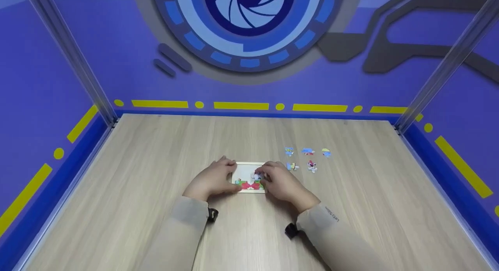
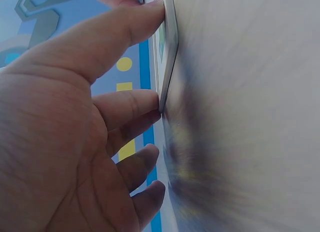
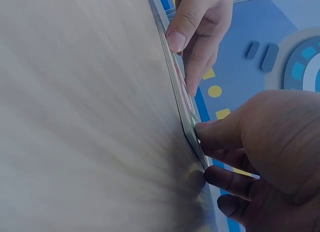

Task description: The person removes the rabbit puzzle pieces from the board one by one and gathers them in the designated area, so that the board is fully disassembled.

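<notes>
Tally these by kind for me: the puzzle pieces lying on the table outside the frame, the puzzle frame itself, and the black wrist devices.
Puzzle pieces outside the frame: 5
Puzzle frame: 1
Black wrist devices: 2
Total: 8

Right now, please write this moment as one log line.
left hand: grips frame at left | right hand: pinches whitish piece at frame's right side | five loose pieces: on table, right of frame

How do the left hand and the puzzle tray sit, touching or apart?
Touching: the left wrist view shows the left hand with its thumb resting on the edge of the puzzle tray.
</notes>
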`<state>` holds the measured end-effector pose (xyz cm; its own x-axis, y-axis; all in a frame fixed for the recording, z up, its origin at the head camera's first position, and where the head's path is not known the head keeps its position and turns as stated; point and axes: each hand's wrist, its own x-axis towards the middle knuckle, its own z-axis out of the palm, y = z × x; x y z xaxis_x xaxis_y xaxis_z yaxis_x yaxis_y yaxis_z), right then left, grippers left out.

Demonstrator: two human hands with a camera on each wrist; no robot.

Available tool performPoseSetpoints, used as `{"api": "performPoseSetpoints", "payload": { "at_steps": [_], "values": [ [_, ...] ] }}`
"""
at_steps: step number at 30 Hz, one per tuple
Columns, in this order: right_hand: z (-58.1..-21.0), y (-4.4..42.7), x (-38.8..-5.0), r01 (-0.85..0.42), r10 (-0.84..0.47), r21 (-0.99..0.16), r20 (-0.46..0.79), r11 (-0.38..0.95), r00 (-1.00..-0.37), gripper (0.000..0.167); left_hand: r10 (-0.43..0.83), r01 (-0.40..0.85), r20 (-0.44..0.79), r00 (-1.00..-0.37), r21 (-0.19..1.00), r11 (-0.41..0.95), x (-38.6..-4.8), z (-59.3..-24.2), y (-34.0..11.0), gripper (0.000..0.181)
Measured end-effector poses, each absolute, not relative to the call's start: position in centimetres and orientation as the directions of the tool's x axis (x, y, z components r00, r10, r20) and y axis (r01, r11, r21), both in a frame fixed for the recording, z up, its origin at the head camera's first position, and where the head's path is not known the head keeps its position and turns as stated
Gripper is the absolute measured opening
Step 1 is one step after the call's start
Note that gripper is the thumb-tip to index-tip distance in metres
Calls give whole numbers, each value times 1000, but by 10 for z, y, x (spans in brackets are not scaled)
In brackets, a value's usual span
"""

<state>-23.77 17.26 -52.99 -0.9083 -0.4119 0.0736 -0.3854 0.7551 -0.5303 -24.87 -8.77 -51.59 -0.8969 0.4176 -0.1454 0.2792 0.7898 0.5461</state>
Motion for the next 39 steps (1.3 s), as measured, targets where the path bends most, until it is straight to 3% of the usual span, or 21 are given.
{"api": "performPoseSetpoints", "payload": {
  "at_steps": [10,17,21,25,33,39],
  "values": [
    [-526,172,-242,-363,-400,-556,59,748,-915,32,407,268,-154,-900,540,798,-249,-514,-91,89],
    [-512,186,-243,-323,-375,-647,61,691,-925,36,420,280,-146,-896,547,789,-250,-516,-89,89],
    [-507,198,-241,-379,-416,-672,115,636,-902,37,442,309,-128,-888,546,779,-251,-516,-88,86],
    [-506,212,-237,-415,-437,-668,147,618,-887,38,461,337,-106,-881,542,770,-251,-518,-89,85],
    [-502,248,-231,-340,-364,-675,112,655,-925,36,437,303,-125,-891,554,775,-250,-520,-89,87],
    [-499,270,-233,-388,-359,-629,181,674,-916,36,414,274,-142,-899,557,784,-249,-518,-89,88]
  ]
}}
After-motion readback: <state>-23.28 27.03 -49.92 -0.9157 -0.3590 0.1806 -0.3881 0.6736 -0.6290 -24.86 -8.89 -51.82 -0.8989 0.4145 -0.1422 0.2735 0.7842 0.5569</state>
